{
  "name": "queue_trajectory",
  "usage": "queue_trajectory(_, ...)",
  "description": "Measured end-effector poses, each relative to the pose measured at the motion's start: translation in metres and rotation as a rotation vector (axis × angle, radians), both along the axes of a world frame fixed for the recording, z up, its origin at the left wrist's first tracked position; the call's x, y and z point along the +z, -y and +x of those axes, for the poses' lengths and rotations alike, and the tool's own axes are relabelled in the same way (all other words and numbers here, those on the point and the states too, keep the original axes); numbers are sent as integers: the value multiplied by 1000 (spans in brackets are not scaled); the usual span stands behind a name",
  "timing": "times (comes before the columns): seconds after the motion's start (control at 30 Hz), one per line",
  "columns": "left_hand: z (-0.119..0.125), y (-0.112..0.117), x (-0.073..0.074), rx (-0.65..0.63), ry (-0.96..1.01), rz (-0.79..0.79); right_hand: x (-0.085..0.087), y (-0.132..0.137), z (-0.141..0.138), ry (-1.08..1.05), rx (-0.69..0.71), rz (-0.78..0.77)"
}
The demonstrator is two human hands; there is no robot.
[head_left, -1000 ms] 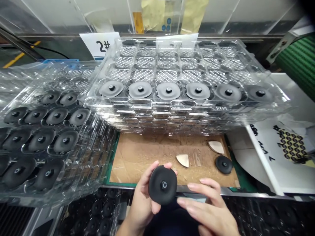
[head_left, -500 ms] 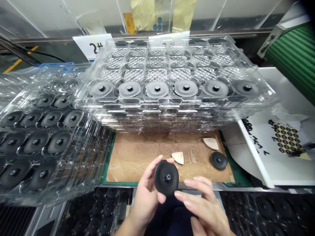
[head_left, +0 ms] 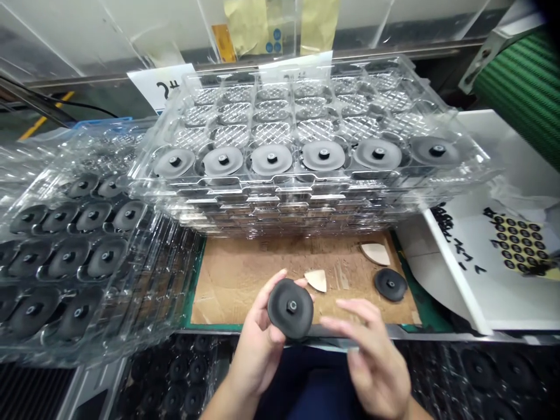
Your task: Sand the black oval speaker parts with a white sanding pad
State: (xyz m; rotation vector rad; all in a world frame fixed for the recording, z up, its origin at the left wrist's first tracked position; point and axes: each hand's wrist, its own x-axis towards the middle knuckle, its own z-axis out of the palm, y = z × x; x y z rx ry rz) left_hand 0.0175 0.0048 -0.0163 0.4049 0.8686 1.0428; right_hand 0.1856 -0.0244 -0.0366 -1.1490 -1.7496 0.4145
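Note:
My left hand (head_left: 258, 344) grips a black round disc part (head_left: 290, 308) with a small hub in its middle, held up over the front edge of the bench. My right hand (head_left: 376, 361) hovers just right of the disc with its fingers spread and somewhat blurred, holding nothing I can see. Another black disc (head_left: 390, 284) lies on the brown cardboard mat (head_left: 236, 280). Two pale wedge-shaped pieces (head_left: 317, 279) lie on the mat beside it.
A stack of clear plastic trays (head_left: 306, 192) stands behind the mat, its top tray holding a front row of grey discs. More clear trays (head_left: 65, 256) with black discs sit at the left. A white board with a dotted sticker sheet (head_left: 516, 239) lies at the right.
The disc has turned slightly in my left hand and shifted a little left. My right hand has drawn back from it and opened. The view has tilted a bit.

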Motion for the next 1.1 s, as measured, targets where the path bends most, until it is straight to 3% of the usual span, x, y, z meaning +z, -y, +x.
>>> queue_trajectory(0.1, -1, -2, 1, -12, 10, -43, -7, -10, 13, -35, -170, -224)
queue_trajectory(0.2, 0, -2, 2, -28, 49, -55, -5, -24, 15, -50, -199, -281)
queue_trajectory(0.3, 2, 0, 3, -13, 66, -71, 8, -30, 5, -19, -129, -186)
queue_trajectory(0.4, 1, 3, 2, -1, 48, -109, 22, -28, -14, 160, 136, -7)
queue_trajectory(0.5, -2, 3, 1, 5, 15, -143, 22, -20, -26, 292, 314, 40)
queue_trajectory(0.6, -9, 1, -2, 22, 11, -112, 14, -11, -20, 202, 276, 21)
queue_trajectory(0.77, -14, -4, -7, 40, 45, -45, 17, -15, -12, 52, 45, -61)
queue_trajectory(0.9, -13, -5, -6, 6, 60, -69, 24, -27, -35, 195, 215, 15)
queue_trajectory(1.0, -17, -4, -6, 16, 95, -69, 18, -23, -42, 194, 317, 39)
queue_trajectory(1.1, -26, -4, -10, 52, 105, -51, 3, -14, -30, 122, 169, -61)
